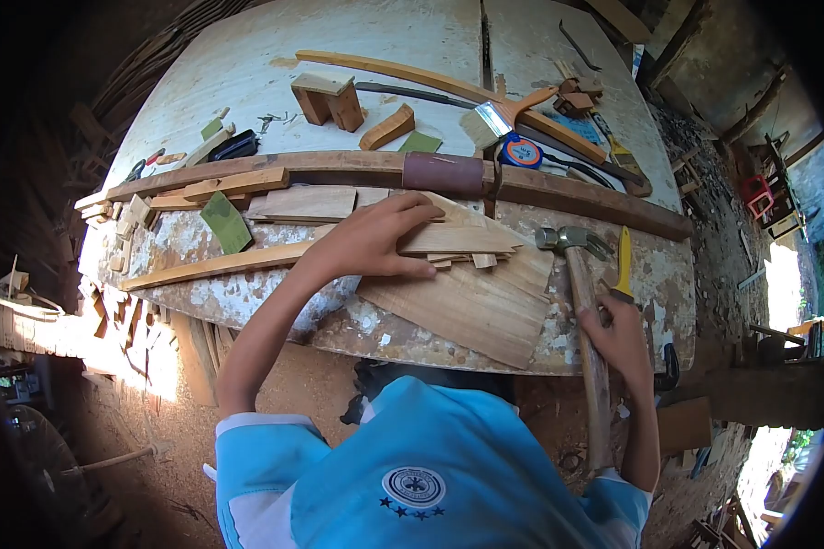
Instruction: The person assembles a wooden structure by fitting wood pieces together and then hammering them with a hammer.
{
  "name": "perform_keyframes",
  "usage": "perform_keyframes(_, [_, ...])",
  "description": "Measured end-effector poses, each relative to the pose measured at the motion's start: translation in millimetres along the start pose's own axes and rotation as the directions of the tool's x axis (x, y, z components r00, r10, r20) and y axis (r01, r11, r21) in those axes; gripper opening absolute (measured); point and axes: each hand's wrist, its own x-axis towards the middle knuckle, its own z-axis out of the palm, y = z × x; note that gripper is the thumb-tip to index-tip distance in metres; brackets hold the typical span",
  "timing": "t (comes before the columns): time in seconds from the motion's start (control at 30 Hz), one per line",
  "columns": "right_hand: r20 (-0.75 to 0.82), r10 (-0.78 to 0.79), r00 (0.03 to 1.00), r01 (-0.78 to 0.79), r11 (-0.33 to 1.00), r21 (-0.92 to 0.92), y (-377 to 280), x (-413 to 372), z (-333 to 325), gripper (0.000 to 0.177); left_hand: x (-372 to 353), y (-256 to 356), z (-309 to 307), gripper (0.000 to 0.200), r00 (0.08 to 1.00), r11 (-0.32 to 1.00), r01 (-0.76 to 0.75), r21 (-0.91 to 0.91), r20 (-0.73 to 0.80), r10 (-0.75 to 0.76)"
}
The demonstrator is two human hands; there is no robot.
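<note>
My left hand lies over thin wooden pieces, its fingers spread and pointing right. Beneath its fingertips, a narrow pointed slat rests with a small crosspiece on a wide flat board near the front edge. On the right, my right hand has its fingers curled around the wooden handle of a claw hammer. The hammer's metal head points away from me, over the worktable. Just beyond the right hand stands a yellow-handled tool, its lower end near the fingers.
A long dark beam crosses the worktable, with a sandpaper roll on it. Behind lie a paintbrush, a blue tape measure and a small wooden stand. A long strip lies left.
</note>
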Motion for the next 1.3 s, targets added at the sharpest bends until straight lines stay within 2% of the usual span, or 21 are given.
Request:
perform_keyframes(0.1, [-0.094,-0.024,0.995,-0.001,0.965,-0.261,-21.6,4.6,-4.5,0.035,-8.0,-3.7,1.0,0.072,0.999,0.999,0.02,0.048,-0.029,-0.018])
perform_keyframes(0.17, [-0.267,-0.363,0.893,0.277,0.909,-0.312,-29.7,18.4,3.3,0.044,-10.9,-4.5,4.5,0.071,0.999,0.998,-0.001,0.068,-0.044,0.004])
perform_keyframes(0.23, [-0.203,-0.471,0.858,0.444,0.88,-0.166,-50.6,38.9,11.2,0.049,-8.2,1.4,6.4,0.068,0.998,0.996,0.025,0.086,-0.058,-0.02])
perform_keyframes(0.33, [-0.096,-0.522,0.847,0.501,0.846,-0.184,-61.5,70.5,37.2,0.046,-4.6,7.6,10.6,0.063,0.996,0.991,0.065,0.118,-0.069,-0.057])
perform_keyframes(0.43, [-0.027,-0.573,0.819,0.567,0.817,-0.104,-54.2,90.3,56.3,0.036,-4.4,8.8,12.3,0.062,0.994,0.986,0.085,0.144,-0.079,-0.075])
perform_keyframes(0.53, [0.015,-0.57,0.821,0.569,0.816,-0.101,-50.7,91.7,60.6,0.033,-4.0,4.2,14.9,0.063,0.994,0.985,0.082,0.152,-0.085,-0.07])
perform_keyframes(0.63, [-0.076,-0.6,0.797,0.597,0.8,-0.057,-46.7,90.2,67.1,0.027,-3.3,-0.6,18.5,0.065,0.994,0.987,0.048,0.152,-0.1,-0.033])
perform_keyframes(0.83, [-0.136,-0.659,0.74,0.667,0.744,0.023,-42.9,94.8,67.4,0.023,-2.0,1.7,13.1,0.066,0.996,0.993,0.017,0.118,-0.089,-0.007])
perform_keyframes(0.93, [-0.109,-0.667,0.737,0.671,0.742,0.004,-39.9,95.5,69.0,0.024,-1.1,2.0,11.8,0.065,0.997,0.995,0.019,0.094,-0.075,-0.012])
perform_keyframes(1.13, [-0.158,-0.678,0.718,0.691,0.721,0.046,-41.6,93.9,67.8,0.027,0.5,2.1,10.2,0.062,0.999,0.997,0.028,0.078,-0.029,-0.026])
perform_keyframes(1.23, [-0.128,-0.681,0.721,0.693,0.703,0.162,-36.7,101.3,65.7,0.036,-0.6,1.7,11.2,0.061,0.999,0.995,0.026,0.095,-0.034,-0.023])
perform_keyframes(1.3, [-0.101,-0.609,0.787,0.61,0.741,0.282,-42.4,95.8,53.4,0.039,-0.5,1.3,10.8,0.061,0.999,0.995,0.023,0.101,-0.035,-0.02])
